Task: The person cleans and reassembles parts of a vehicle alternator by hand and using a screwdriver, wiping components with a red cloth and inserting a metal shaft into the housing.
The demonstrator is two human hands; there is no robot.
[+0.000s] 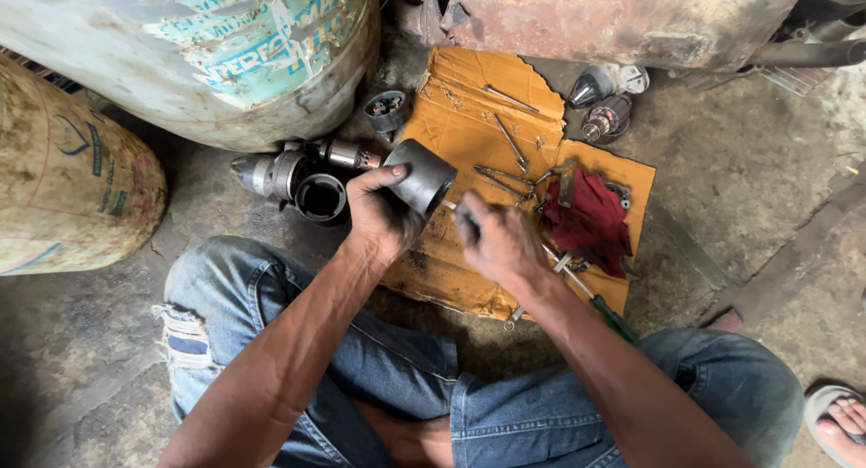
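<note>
Concrete floor | left hand grips black cylinder | right hand blurred

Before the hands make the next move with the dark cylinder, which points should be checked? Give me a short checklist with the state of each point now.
1. Left hand grips the dark metal cylinder firmly: ok.
2. Right hand holds a tool at the cylinder: ok, but the tool tip is hidden.
3. Tool seated properly in the cylinder: cannot tell.
4. Loose long bolts lie on the cardboard sheet, away from the hands: ok.
5. Red rag within reach: ok.
6. Green-handled screwdriver near the right forearm, could be knocked: not ok.
</note>
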